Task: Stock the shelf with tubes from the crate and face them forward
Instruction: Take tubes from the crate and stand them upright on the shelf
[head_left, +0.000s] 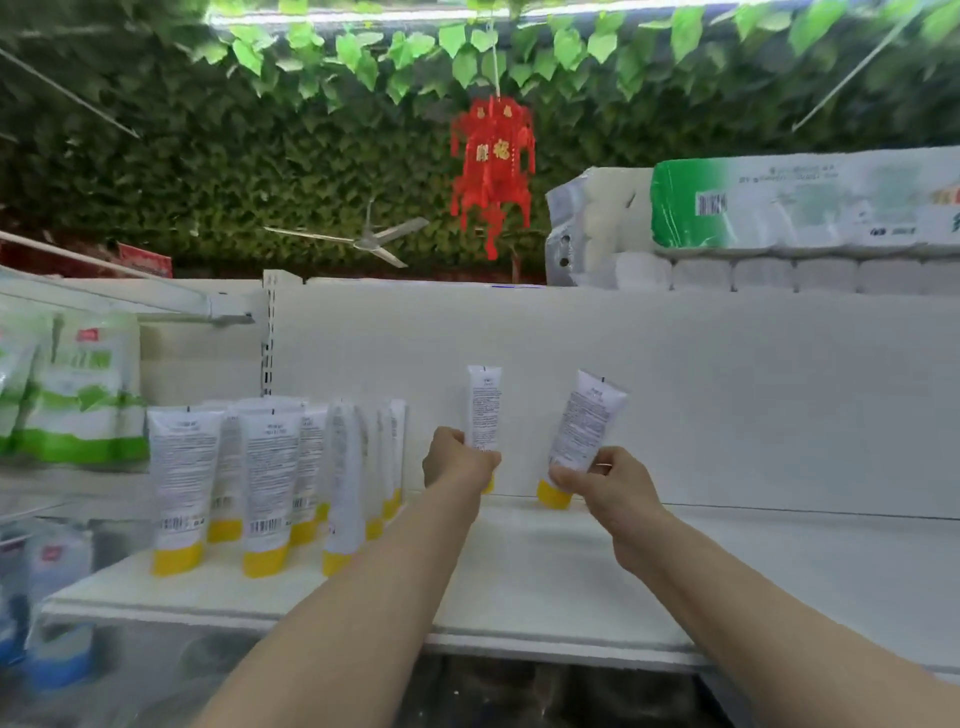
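Observation:
My left hand (457, 460) grips a white tube with a yellow cap (484, 405), held upright near the back of the white shelf (519, 582). My right hand (605, 480) pinches a second white tube (584, 421), tilted to the right, its yellow cap (553, 496) at the shelf's back edge. Both tubes show their printed back text toward me. Several more tubes (260, 478) stand cap-down in rows on the shelf's left part. No crate is in view.
Green-and-white pouches (78, 395) hang on the neighbouring bay at left. Packs of toilet paper (779, 218) lie on top of the shelf unit at right. A red hanging ornament (493, 166) dangles above. The shelf's right half (779, 571) is bare.

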